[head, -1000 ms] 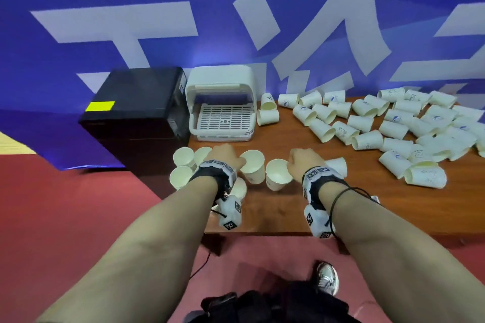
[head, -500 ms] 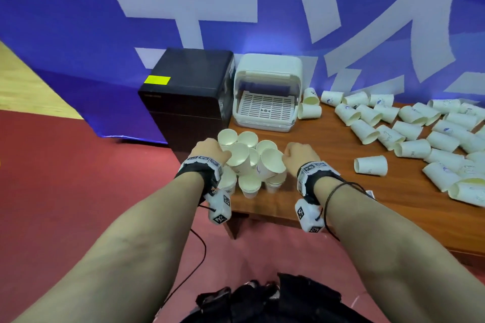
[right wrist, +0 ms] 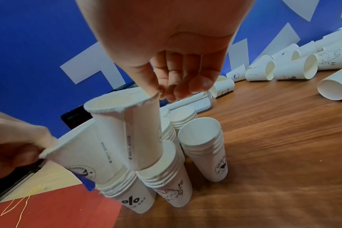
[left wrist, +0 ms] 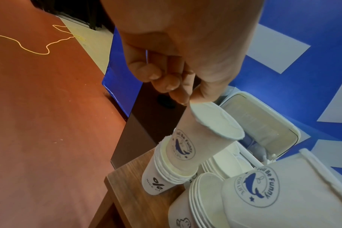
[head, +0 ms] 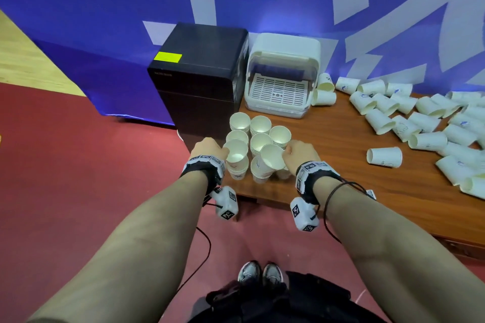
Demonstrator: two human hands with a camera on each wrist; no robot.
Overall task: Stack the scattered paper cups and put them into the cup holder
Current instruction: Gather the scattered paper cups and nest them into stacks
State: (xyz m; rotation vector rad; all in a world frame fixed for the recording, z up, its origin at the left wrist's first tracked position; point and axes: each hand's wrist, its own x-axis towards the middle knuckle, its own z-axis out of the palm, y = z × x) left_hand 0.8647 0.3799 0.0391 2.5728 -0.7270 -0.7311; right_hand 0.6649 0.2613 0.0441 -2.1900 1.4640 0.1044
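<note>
Both your forearms reach forward, side by side, with a band and a marked white block on each wrist. Your left hand [head: 210,148] is palm down, fingers curled, thumb and fingertips [left wrist: 178,94] pinching the rim of a paper cup [left wrist: 203,131]. Your right hand [head: 301,152] pinches the rim of another cup [right wrist: 127,126] between thumb and fingers [right wrist: 199,83], which point down.
</note>
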